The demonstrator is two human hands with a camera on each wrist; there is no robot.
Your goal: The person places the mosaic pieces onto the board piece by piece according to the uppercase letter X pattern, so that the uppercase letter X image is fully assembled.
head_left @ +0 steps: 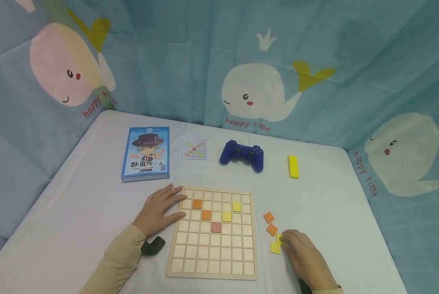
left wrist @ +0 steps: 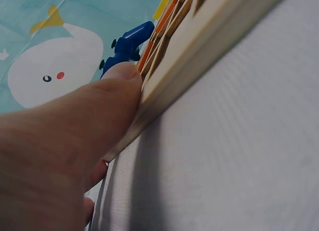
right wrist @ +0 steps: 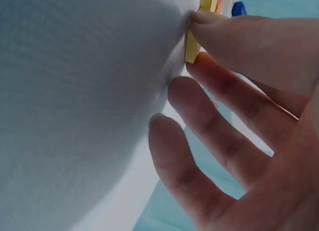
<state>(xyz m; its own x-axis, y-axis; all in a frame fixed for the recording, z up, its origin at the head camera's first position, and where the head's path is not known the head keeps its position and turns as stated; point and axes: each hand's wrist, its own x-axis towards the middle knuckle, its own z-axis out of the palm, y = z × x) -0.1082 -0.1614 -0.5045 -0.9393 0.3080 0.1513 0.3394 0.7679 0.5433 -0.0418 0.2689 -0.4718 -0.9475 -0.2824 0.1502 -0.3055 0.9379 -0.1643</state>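
Note:
A wooden grid board point(head_left: 213, 272) lies on the table with one red tile point(head_left: 216, 227), two orange tiles point(head_left: 206, 215) and two yellow tiles point(head_left: 227, 217) in its cells. My left hand point(head_left: 160, 212) rests at the board's left edge with its fingers extended; in the left wrist view the thumb point(left wrist: 117, 89) touches the rim. Right of the board, my right hand point(head_left: 305, 257) pinches a yellow tile point(right wrist: 191, 46) between thumb and index finger, the other fingers loosely bent. Beside it lie another yellow tile point(head_left: 275, 248) and two loose orange tiles point(head_left: 272, 229).
Behind the board stand a blue game box point(head_left: 146, 151), a small pattern card point(head_left: 194, 149), a blue game controller point(head_left: 242, 155) and a yellow block point(head_left: 293, 167). A whale-print curtain point(head_left: 190, 61) surrounds the white table point(head_left: 76, 204).

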